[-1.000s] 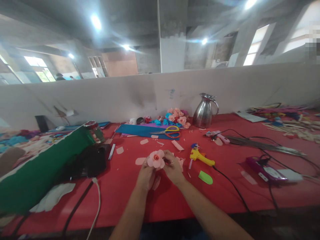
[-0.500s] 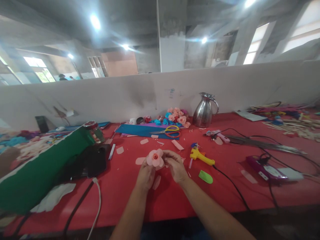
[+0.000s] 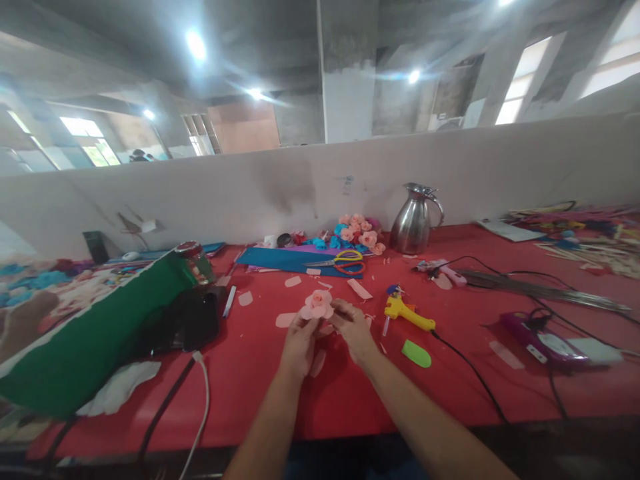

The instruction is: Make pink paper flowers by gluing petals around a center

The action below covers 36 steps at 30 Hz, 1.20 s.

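Observation:
A pink foam flower (image 3: pixel 317 304) with an orange centre is held above the red table (image 3: pixel 350 393) between both hands. My left hand (image 3: pixel 299 341) grips it from below and left, fingers closed round its base. My right hand (image 3: pixel 354 325) pinches its right side with thumb and fingers. Loose pink petal pieces (image 3: pixel 285 320) lie on the table around and under the hands. A yellow glue gun (image 3: pixel 406 312) lies just right of my right hand, with a green pad (image 3: pixel 417 354) in front of it.
Scissors (image 3: pixel 340 261) rest on blue sheets (image 3: pixel 285 260) near a pile of finished flowers (image 3: pixel 359 233) and a steel jug (image 3: pixel 414 223). A green roll (image 3: pixel 85 333) and black bag (image 3: pixel 185 320) lie at left. Cables (image 3: pixel 480 373), wires (image 3: pixel 545 293) and a purple device (image 3: pixel 535 337) sit at right.
Both hands have carried the flower slightly farther from me and tilted it, so its face turns more upward and away. The view has shifted a little to the left.

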{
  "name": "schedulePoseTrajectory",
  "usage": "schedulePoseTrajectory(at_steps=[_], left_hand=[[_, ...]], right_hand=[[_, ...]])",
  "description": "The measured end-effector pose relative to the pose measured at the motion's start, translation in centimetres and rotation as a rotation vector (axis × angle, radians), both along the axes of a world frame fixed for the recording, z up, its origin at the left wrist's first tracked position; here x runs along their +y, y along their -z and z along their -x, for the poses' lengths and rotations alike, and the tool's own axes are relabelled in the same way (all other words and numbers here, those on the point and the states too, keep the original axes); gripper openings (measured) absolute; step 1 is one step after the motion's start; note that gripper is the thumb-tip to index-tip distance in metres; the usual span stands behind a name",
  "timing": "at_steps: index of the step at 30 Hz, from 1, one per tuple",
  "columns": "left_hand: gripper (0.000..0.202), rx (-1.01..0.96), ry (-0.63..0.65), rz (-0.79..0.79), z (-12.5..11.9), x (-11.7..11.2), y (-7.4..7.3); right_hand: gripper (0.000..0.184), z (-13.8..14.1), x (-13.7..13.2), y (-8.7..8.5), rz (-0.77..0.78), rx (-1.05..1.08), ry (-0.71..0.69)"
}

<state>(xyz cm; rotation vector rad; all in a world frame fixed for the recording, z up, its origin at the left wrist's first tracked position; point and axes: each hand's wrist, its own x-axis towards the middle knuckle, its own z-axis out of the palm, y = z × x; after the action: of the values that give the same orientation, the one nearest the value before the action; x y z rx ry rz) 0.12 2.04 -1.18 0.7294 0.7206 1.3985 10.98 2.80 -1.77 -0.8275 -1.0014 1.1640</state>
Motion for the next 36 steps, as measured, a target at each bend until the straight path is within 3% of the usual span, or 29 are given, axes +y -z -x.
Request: schedulePoseTrajectory(at_steps=[5,11,19,27,36], left_hand=[[0.024,0.137,-0.012,-0.052,-0.3,0.0,0.1],[0.021,0.191,0.003,-0.09,-0.2,0.1,0.4],[0.026,0.21,0.015,-0.066,-0.3,0.0,0.3],[0.026,0.213,0.006,-0.069,-0.3,0.1,0.4],[0.024,0.218,0.016,-0.085,-0.4,0.0,0.4]], right_hand=[[0.016,0.2,-0.2,-0.4,0.034,0.069,-0.078],[0.016,0.0,-0.5,-1.2,0.074,0.085,-0.066],[0.019,0.1,0.0,-0.2,0.088,0.111,-0.045],[0.02,0.2,-0.3,-0.7,0.104,0.148,-0.09],[0.021,0.1,0.1,0.1,0.085,0.105,-0.034]])
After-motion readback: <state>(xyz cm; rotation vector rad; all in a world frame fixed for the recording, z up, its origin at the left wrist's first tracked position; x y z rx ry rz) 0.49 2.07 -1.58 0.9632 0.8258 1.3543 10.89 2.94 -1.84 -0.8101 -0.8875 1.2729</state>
